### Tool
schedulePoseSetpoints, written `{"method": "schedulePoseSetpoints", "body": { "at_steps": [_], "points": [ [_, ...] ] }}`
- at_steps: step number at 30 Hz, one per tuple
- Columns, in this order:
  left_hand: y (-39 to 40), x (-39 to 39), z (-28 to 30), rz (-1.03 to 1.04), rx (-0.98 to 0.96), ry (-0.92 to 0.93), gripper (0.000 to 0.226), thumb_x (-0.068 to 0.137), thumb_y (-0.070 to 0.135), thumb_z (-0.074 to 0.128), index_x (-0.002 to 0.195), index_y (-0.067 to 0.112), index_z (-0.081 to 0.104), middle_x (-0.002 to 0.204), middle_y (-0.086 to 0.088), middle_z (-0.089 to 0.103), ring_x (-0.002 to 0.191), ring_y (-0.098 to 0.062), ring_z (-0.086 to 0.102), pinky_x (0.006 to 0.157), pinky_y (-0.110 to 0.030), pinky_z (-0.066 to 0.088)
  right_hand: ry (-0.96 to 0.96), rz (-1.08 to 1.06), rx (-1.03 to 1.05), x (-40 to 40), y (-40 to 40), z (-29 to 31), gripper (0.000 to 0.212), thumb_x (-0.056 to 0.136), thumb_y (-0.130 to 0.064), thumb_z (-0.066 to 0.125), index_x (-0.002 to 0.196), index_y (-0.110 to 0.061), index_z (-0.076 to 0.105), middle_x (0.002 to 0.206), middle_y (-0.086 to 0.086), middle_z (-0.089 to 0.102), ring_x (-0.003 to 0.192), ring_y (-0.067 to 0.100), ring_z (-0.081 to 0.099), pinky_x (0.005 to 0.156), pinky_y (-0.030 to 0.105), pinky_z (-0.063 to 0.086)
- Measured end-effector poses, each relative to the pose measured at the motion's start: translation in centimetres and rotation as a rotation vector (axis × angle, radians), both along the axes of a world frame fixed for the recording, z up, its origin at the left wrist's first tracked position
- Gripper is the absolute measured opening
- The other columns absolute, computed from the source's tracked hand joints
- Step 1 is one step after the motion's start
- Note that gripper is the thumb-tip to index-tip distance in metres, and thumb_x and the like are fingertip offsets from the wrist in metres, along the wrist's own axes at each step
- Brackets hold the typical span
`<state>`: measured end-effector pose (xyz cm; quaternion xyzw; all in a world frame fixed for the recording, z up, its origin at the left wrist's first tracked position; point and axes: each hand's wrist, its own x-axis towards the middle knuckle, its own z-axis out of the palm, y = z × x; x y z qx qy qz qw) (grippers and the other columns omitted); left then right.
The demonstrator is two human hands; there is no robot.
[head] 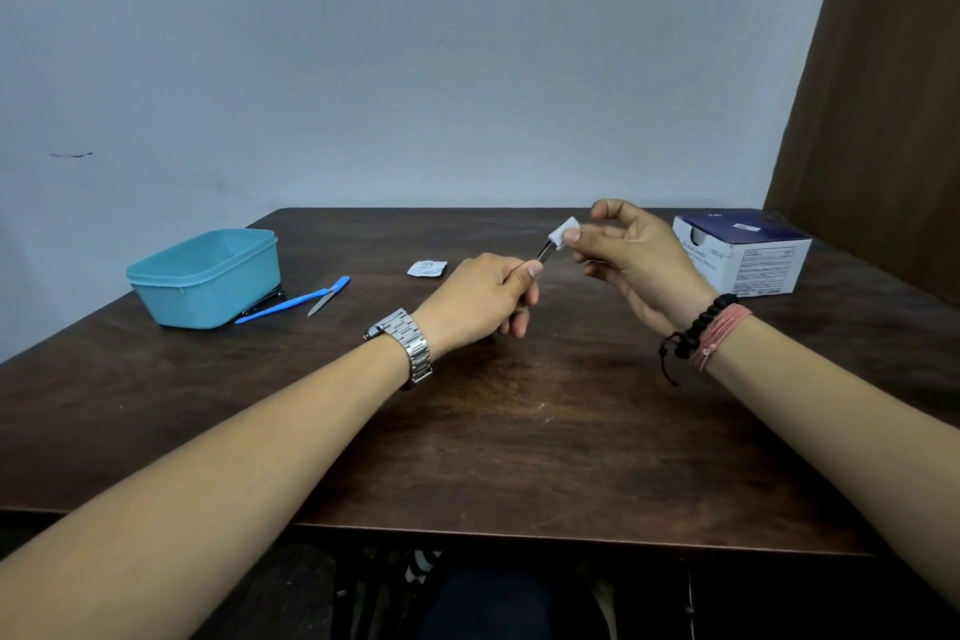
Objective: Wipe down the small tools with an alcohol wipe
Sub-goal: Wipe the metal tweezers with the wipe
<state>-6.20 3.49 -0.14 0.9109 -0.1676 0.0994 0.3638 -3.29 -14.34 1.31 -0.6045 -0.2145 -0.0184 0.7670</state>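
My left hand (pixel 485 296) grips a thin metal tool, likely tweezers (pixel 545 251), with its tip pointing up and right above the table. My right hand (pixel 631 255) pinches a small white alcohol wipe (pixel 563 231) folded around the tool's tip. A blue-handled scalpel (pixel 283 304) and a small blue-handled blade tool (pixel 330 294) lie on the table beside a teal plastic box (pixel 205 276). A dark tool (pixel 265 301) peeks out from under the box's right side.
A torn wipe wrapper (pixel 427 268) lies mid-table behind my left hand. A white and dark blue box of alcohol swabs (pixel 743 252) stands at the right rear. The dark wooden table (pixel 519 431) meets a pale wall; a brown curtain (pixel 883 94) hangs at right.
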Motion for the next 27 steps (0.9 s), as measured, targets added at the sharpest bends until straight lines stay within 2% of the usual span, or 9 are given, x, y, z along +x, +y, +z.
{"method": "schedulePoseSetpoints", "body": {
  "at_steps": [7, 11, 15, 19, 24, 27],
  "points": [
    [0.1, 0.0, -0.1, 0.009, 0.017, -0.009, 0.042, 0.103, 0.036, 0.035, 0.069, 0.021, 0.053, 0.055, 0.002, 0.064, 0.045, -0.009, 0.052, 0.049, -0.015, 0.038, 0.002, 0.008, 0.032, 0.1, -0.1, 0.0, 0.027, 0.084, -0.001, 0.067, 0.090, -0.019, 0.048, 0.074, -0.004, 0.071, 0.057, 0.007, 0.057, 0.056, 0.017, 0.047],
    [-0.1, 0.0, 0.0, 0.010, 0.004, -0.019, 0.042, 0.103, 0.038, 0.036, 0.069, 0.021, 0.054, 0.055, 0.005, 0.064, 0.047, -0.008, 0.053, 0.050, -0.017, 0.040, 0.013, -0.009, 0.087, 0.1, -0.3, 0.3, 0.026, 0.085, -0.002, 0.067, 0.091, -0.020, 0.049, 0.080, -0.002, 0.072, 0.058, 0.006, 0.058, 0.056, 0.017, 0.048],
    [0.1, 0.0, -0.1, 0.011, -0.010, -0.032, 0.040, 0.103, 0.038, 0.038, 0.070, 0.022, 0.055, 0.056, 0.006, 0.063, 0.049, -0.009, 0.054, 0.056, -0.022, 0.044, 0.001, -0.066, 0.138, 0.4, -0.5, 0.5, 0.023, 0.086, -0.003, 0.066, 0.095, -0.020, 0.053, 0.077, -0.005, 0.071, 0.060, 0.005, 0.059, 0.056, 0.017, 0.047],
    [0.2, 0.2, -0.2, 0.022, -0.005, -0.041, 0.036, 0.101, 0.037, 0.042, 0.071, 0.022, 0.056, 0.057, 0.006, 0.064, 0.051, -0.010, 0.055, 0.059, -0.026, 0.048, -0.027, -0.147, 0.114, 0.6, -1.0, 0.6, 0.018, 0.088, -0.006, 0.065, 0.098, -0.020, 0.059, 0.081, -0.003, 0.070, 0.064, 0.007, 0.059, 0.058, 0.018, 0.047],
    [0.3, 0.3, -0.1, 0.055, -0.009, -0.087, 0.034, 0.100, 0.036, 0.045, 0.072, 0.022, 0.057, 0.056, 0.007, 0.064, 0.050, -0.008, 0.057, 0.059, -0.022, 0.048, -0.008, -0.192, 0.084, 0.9, -0.8, 0.3, 0.014, 0.088, -0.005, 0.065, 0.096, -0.016, 0.064, 0.075, -0.004, 0.069, 0.064, 0.006, 0.059, 0.059, 0.018, 0.048],
    [0.5, 0.4, -0.1, 0.075, -0.023, -0.127, 0.031, 0.099, 0.034, 0.049, 0.075, 0.019, 0.061, 0.057, 0.005, 0.066, 0.050, -0.008, 0.059, 0.060, -0.020, 0.047, 0.014, -0.196, 0.072, 1.0, -0.8, 0.3, 0.011, 0.087, -0.005, 0.067, 0.092, -0.014, 0.065, 0.078, -0.001, 0.069, 0.064, 0.007, 0.060, 0.060, 0.017, 0.049]
  ]
}}
